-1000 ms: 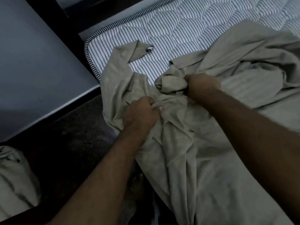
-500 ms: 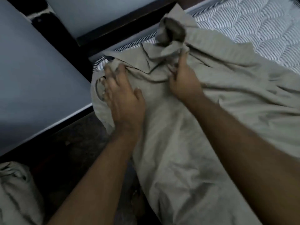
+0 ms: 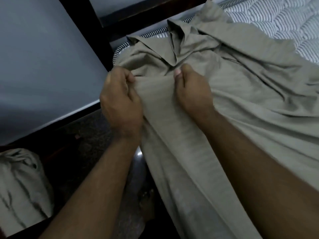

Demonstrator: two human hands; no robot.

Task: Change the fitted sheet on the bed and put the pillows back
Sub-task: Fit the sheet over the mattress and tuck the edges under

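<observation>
Both hands, L [image 3: 120, 100] & R [image 3: 191, 88], fingers clamped on olive sheet [image 3: 241, 94] at striped mattress [image 3: 276, 21] corner.

The room is dim, under cool, bluish light. A pale grey-blue panel [image 3: 39, 69] with a dark wooden frame [image 3: 86, 26] fills the upper left. Below it lies a dark speckled floor [image 3: 89, 138]. A bundle of crumpled light cloth [image 3: 22, 187] sits at the lower left edge.

olive fitted sheet [image 3: 241, 104], rumpled, draped over striped mattress [image 3: 276, 19] corner
</observation>
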